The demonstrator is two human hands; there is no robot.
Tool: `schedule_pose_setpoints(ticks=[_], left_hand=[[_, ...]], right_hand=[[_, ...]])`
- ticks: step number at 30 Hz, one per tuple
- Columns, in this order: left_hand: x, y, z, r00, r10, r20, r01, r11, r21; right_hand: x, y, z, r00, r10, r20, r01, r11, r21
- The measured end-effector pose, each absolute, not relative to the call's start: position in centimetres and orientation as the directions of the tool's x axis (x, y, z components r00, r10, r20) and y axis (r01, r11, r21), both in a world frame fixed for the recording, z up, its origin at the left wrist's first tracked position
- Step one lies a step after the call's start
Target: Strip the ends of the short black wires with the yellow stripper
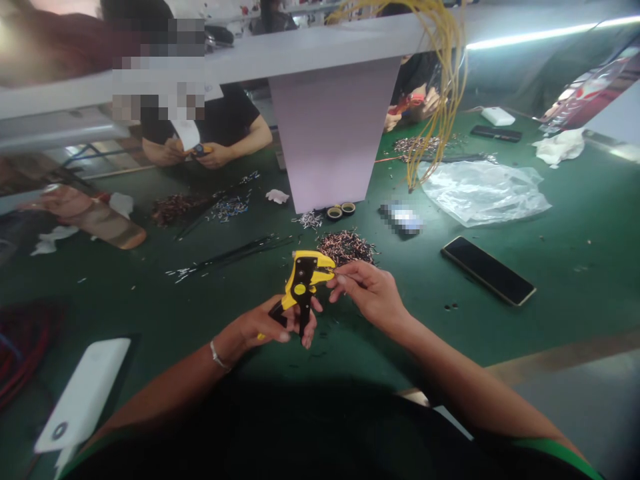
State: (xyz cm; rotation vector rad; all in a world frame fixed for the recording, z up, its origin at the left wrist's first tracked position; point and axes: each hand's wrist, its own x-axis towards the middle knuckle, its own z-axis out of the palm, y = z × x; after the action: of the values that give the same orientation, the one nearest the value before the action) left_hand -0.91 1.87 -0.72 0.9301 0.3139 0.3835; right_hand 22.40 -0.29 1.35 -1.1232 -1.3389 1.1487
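My left hand is closed around the handles of a yellow and black wire stripper, held upright with its jaws pointing right. At those jaws, my right hand pinches a short, thin wire between thumb and fingertips. The wire's end reaches the stripper's mouth; whether the jaws are clamped on it I cannot tell. Just behind both hands lies a heap of short dark wires with copper-coloured ends. Small dark scraps are scattered on the green table under the stripper.
Two tape rolls sit by a pale upright panel. A dark phone and a clear plastic bag lie to the right. Yellow wires hang from the shelf. At left are a white power bank and a bottle. Co-workers sit opposite.
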Motion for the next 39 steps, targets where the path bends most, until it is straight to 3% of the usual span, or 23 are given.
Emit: schedule_pose_setpoints(ticks=[39], left_hand=[[-0.1,-0.7,-1.4,0.726,0.671,-0.148,-0.219,0.431,0.875]], right_hand=[[22.6,0.5,1.5,-0.085,0.996,0.017,-0.128,0.006,-0.992]])
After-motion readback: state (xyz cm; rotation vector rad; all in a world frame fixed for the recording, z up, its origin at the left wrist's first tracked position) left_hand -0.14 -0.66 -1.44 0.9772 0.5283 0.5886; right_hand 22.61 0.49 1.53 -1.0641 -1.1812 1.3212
